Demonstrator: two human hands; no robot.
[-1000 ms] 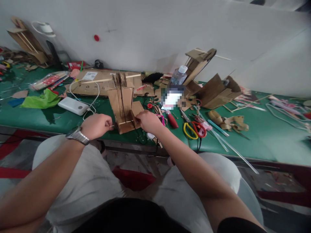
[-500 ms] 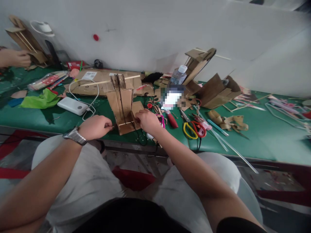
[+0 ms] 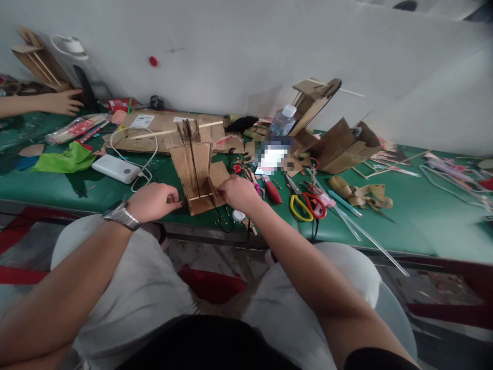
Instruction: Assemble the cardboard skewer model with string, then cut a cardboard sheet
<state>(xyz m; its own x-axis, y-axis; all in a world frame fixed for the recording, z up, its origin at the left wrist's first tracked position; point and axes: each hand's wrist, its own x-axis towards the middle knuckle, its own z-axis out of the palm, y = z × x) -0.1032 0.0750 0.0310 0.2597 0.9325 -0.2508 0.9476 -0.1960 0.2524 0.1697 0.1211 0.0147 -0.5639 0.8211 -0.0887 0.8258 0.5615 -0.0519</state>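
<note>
Brown corrugated cardboard frame [image 3: 196, 172], thin wooden stick [image 3: 202, 196], hands [image 3: 241, 194] at sides

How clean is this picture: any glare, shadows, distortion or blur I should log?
Head view: pale sheen on the green tabletop at image right; soft shadow on the grey wall beside the bottle; mosaic blocks over the bright screen; things towards the right edge look stretched and smeared; fine detail at the fingertips of the left hand and right hand is too soft to read.
</note>
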